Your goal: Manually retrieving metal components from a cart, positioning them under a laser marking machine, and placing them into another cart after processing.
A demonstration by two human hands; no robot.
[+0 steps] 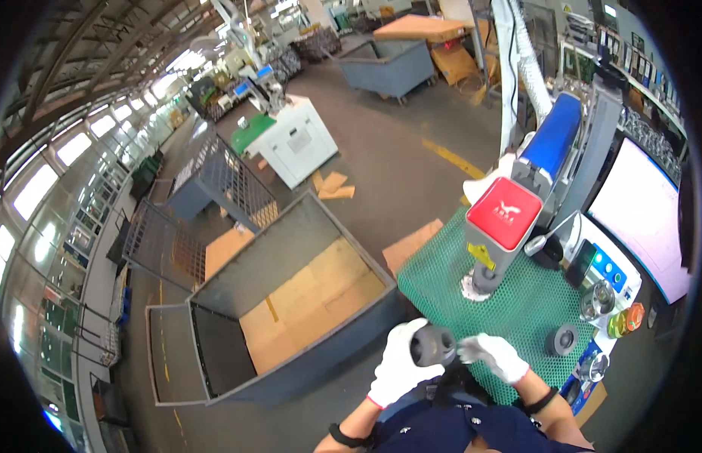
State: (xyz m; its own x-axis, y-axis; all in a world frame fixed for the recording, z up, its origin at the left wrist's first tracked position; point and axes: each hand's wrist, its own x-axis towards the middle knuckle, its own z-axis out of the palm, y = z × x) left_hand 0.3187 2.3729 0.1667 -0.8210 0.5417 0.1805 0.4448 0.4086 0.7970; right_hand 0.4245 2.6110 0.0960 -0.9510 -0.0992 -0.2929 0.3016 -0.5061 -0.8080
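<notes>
My left hand [400,368], in a white glove with a red cuff edge, is wrapped round a dark grey, round metal part [434,346] with a hollow in its side. It is held above the near edge of the green mesh mat [532,302]. Just right of the part is my right hand [500,358], also gloved, with its fingers stretched out toward the part. The glove's fingertips look greyish, and whether they touch the part I cannot tell. A similar grey round part [562,340] with a central hole rests on the mat, right of my right hand.
A machine head with a red cover [504,213] and blue body [553,134] overhangs the mat. Right of it are a lit monitor [641,219], a control panel [609,266] and glass jars [597,300]. A grey metal cart [290,385] lined with cardboard stands left.
</notes>
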